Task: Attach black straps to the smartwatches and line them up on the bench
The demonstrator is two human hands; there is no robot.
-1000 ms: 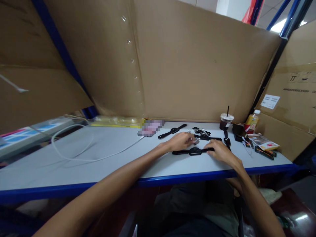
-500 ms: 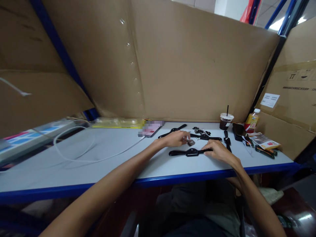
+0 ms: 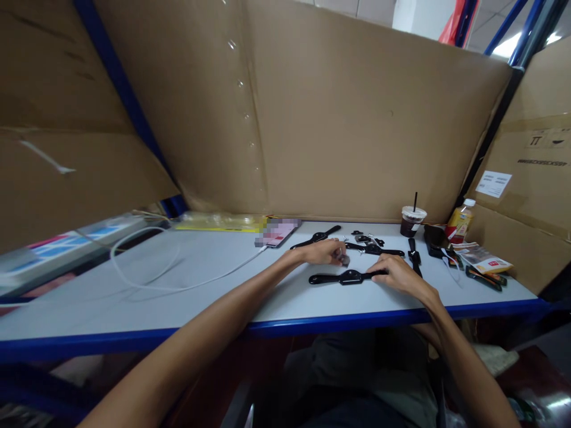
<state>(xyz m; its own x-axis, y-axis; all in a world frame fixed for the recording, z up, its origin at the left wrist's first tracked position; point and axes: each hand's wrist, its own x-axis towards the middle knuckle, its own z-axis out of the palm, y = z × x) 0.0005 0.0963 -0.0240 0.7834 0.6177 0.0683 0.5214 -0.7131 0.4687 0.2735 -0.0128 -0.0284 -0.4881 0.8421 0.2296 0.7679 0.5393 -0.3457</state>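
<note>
over table (image 3: 214, 312), left hand (image 3: 325, 252) pinching plate (image 3: 345, 261), right hand (image 3: 393, 271) gripping spokeshave (image 3: 351, 277)

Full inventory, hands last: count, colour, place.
Table: 1, pale, centre
Tools: 4, black, right half
Metal piece: 1, grey, behind nearest tool
Small parts: several, dark, behind middle tool
Phone: 1, pinkish, back centre
Cable: 1, white, left of phone
Plastic pack: 1, yellow, back left
Cup: 1, clear, back right
Bottle: 1, yellow, right of cup
Case: 1, black, left of bottle
Packet: 1, white, right end
Flat strips: some, dark, by packet
Flat unit: 1, white, far left
Cardboard: several, brown, back and sides
Frame posts: several, blue, sides
Sheet: 1, red, top right
Left hand: 1, bare, on metal piece
Right hand: 1, bare, on nearest tool
</note>
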